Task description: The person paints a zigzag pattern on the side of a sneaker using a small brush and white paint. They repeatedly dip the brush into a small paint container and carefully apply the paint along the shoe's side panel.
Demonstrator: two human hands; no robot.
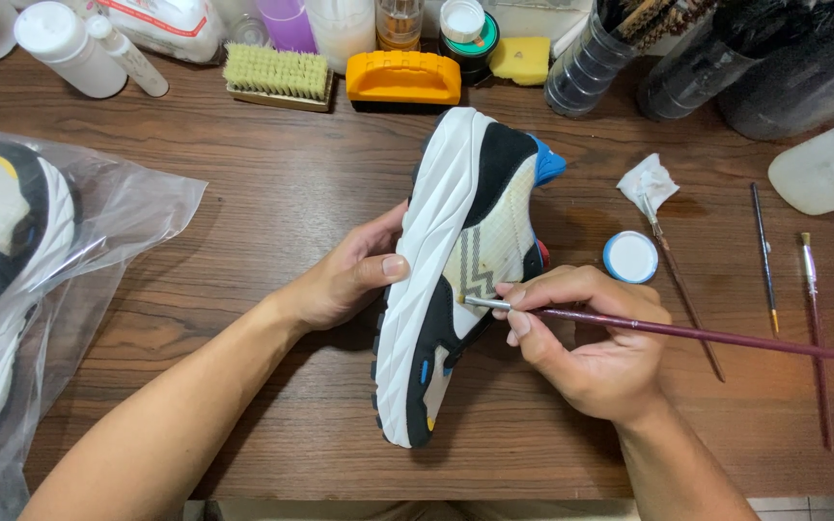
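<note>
At far left on the wooden table (243, 183), a clear plastic bag (98, 232) holds a second sneaker (2, 280); white bottles (69, 48), a bristle brush (277, 75) and an orange-handled brush (403, 77) line the back edge. At centre, the left hand (349, 280) grips the sneaker (456, 270) by its white sole, long axis running near to far. The right hand (591, 338) pinches a maroon paintbrush (687, 333), tip on the upper. Right of it lie a blue-rimmed round lid (630, 257) and spare brushes (811, 318)
</note>
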